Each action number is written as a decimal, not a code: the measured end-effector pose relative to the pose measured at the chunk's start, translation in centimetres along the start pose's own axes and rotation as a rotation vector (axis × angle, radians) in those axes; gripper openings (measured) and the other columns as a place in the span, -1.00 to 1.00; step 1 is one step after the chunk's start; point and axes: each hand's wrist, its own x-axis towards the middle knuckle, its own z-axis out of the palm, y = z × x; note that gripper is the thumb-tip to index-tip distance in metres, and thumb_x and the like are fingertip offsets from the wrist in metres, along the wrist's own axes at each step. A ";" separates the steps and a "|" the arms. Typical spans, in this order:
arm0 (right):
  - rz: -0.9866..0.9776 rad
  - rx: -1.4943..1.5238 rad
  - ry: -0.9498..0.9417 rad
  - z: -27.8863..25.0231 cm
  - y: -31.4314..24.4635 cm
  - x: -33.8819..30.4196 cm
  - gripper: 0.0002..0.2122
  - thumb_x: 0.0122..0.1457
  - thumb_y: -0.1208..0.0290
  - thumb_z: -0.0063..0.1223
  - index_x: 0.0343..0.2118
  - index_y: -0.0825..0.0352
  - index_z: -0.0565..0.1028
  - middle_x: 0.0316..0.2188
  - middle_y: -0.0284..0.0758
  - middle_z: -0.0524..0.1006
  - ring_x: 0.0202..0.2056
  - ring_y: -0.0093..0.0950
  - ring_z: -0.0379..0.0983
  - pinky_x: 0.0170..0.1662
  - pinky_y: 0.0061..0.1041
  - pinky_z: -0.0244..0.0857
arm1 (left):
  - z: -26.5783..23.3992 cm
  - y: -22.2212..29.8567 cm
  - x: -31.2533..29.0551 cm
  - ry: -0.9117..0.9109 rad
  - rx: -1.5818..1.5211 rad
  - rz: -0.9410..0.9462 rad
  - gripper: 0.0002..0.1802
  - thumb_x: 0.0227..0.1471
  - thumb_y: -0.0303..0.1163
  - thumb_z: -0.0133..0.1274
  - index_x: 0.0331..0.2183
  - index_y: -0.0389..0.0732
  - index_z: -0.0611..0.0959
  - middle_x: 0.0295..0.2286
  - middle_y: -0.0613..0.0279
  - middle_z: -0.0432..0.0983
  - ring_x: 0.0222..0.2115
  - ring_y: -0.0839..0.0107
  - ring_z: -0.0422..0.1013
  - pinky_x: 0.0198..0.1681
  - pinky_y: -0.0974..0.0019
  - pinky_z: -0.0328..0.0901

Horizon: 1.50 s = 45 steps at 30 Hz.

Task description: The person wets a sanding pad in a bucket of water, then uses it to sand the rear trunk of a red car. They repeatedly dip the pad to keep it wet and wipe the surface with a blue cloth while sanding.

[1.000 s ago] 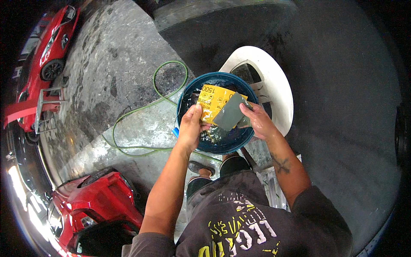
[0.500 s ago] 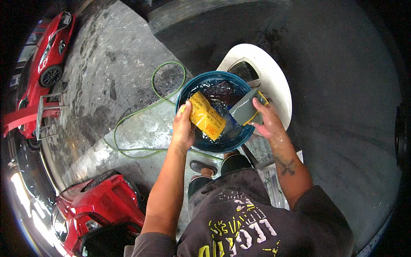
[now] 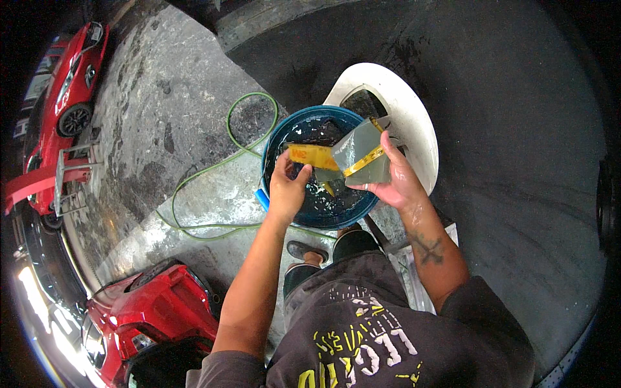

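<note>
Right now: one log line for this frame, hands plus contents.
left hand: holds yellow sheet | right hand: holds grey sheet | both over blue bucket | green hose on wet floor beside

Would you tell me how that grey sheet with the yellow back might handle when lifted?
The grey sheet is probably floppy, since it bends between both hands. Probably slippery too: it is held over the wet blue bucket.

Dark grey short-sleeved shirt (image 3: 362,330) with yellow and white print, dark shorts (image 3: 323,271), a cross tattoo (image 3: 428,249) on the right forearm
</note>
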 end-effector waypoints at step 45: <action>0.239 0.112 -0.271 -2.2 3.0 0.5 -0.46 0.58 -0.13 -0.21 0.34 0.16 0.49 0.15 -0.22 0.67 0.10 -0.18 0.67 0.16 0.21 0.53 | -1.2 5.4 -5.2 -0.272 0.125 0.292 -0.65 0.40 -0.23 0.22 0.07 -0.19 0.82 0.21 -0.01 0.50 0.19 0.20 0.41 0.28 0.11 0.31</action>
